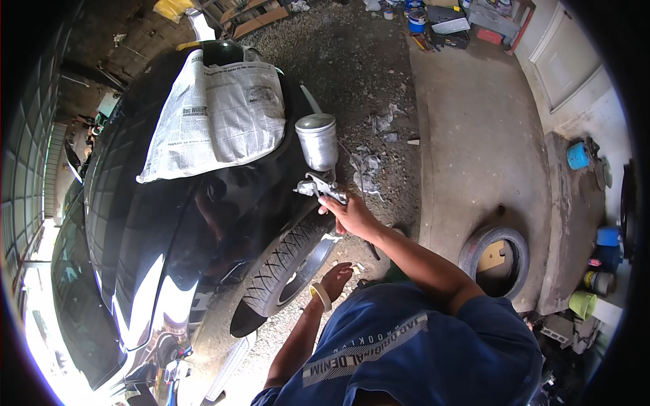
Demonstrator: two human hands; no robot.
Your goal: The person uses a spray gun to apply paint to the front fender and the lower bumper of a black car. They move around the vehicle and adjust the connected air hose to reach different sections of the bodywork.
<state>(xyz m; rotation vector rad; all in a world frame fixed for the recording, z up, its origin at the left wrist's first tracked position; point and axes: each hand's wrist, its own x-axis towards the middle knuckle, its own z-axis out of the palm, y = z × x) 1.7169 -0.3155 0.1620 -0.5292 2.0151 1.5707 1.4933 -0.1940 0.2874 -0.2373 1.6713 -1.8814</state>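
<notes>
Over on the left, newspaper (223, 115) drapes the black car (128, 203) above its treaded wheel (284, 260), and here's the silver gravity-feed spray gun (318, 149), aloft beside the bodywork! Below it the left hand (335, 279) hangs near the wheel, fingers loosely parted, while the right hand's (349, 213) fingers wrap the gun's handle; farther right, a loose tire (472, 254) lies on concrete floor (484, 135).
</notes>
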